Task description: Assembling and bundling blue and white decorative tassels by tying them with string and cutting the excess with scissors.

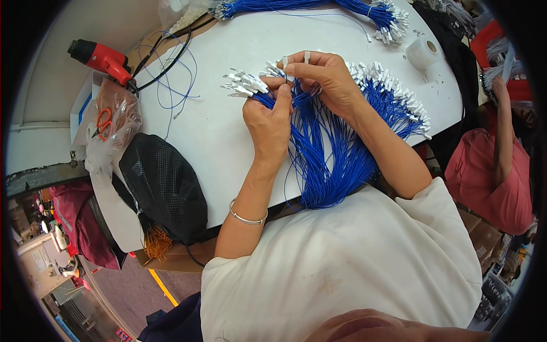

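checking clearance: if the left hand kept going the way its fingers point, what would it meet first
Probably the white connector tips of the blue wire bundle that the left hand grips; beyond them, bare white table. Depth is uncertain.

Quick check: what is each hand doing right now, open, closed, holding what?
Left hand: closed on the bundle of blue wires.
Right hand: closed, pinching a white connector at the wire ends.

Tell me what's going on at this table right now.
A person at a white table is handling a thick bundle of blue wires tipped with small white connectors. The left hand grips the bundle just below the connectors, while the right hand pinches single connectors at the top. A second blue bundle lies at the table's far edge, beside a roll of white tape. A red tool and a black mesh bag sit to the left.
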Demonstrator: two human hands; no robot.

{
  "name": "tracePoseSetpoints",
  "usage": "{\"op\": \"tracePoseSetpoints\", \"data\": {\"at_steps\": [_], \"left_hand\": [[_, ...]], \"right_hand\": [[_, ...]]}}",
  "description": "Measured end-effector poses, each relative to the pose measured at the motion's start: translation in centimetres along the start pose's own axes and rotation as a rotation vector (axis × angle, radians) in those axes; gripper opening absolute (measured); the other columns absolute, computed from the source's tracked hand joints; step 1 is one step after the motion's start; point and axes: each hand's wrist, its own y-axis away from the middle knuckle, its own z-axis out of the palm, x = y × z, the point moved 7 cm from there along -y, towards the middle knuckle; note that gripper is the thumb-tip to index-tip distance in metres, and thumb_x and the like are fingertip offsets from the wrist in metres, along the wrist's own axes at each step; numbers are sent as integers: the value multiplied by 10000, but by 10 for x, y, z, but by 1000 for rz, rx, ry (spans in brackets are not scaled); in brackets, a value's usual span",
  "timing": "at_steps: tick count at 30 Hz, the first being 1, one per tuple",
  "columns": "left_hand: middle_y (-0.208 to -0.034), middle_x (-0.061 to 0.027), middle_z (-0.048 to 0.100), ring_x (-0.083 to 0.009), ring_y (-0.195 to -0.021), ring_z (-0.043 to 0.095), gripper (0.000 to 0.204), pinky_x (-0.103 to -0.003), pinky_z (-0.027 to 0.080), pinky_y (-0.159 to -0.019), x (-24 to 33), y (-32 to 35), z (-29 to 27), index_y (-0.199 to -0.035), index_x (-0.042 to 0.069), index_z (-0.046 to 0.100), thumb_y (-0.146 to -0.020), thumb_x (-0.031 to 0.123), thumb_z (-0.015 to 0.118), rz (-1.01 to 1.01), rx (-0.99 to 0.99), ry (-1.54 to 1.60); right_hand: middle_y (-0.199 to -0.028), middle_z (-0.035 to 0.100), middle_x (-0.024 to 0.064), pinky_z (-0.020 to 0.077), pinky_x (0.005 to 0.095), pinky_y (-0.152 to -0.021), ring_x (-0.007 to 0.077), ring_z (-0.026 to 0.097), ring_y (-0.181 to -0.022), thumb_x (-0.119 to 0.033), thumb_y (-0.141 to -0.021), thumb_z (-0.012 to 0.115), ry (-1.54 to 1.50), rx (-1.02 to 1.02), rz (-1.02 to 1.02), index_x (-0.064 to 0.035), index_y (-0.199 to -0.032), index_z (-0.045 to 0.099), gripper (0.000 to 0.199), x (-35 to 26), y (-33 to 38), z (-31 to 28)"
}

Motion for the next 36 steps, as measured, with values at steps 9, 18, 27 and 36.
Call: {"op": "tracePoseSetpoints", "data": {"at_steps": [9, 18, 27, 36], "left_hand": [[-622, 25, 534, -57, -532, 462, 99, -192, 363, -481, 7, -1, -1, -974, 15, 681, -894, 33, 625, -59, 26, -47], [-618, 27, 526, -47, -526, 437, 133, -178, 335, -467, 3, -3, -6, -1000, 2, 693, -888, 49, 640, -108, 89, 68], [-622, 19, 526, -46, -514, 418, 147, -176, 333, -465, 2, -3, -3, -1019, -21, 688, -911, 63, 635, -100, 3, 59], [-721, 5, 557, -42, -566, 446, 212, -167, 338, -491, -5, -4, 0, -1098, 11, 689, -903, 34, 606, -162, -34, 84]], "right_hand": [[-744, 637, 25, 370, 156, -553, 54, 470, -602, -141, -831, 755, -66, 59, -23, -32, -889, 745, 124, 0, -1, -10], [-778, 673, 23, 379, 143, -561, 49, 491, -608, -148, -837, 753, 46, 13, -62, -36, -896, 750, 127, 0, 4, 1], [-811, 700, 18, 389, 140, -573, 42, 502, -610, -138, -831, 752, 79, 51, -63, -38, -903, 756, 124, 2, 6, -2], [-794, 685, 8, 396, 145, -581, 50, 520, -647, -145, -835, 741, 23, 72, -57, -57, -915, 759, 121, 5, -1, -9]]}}
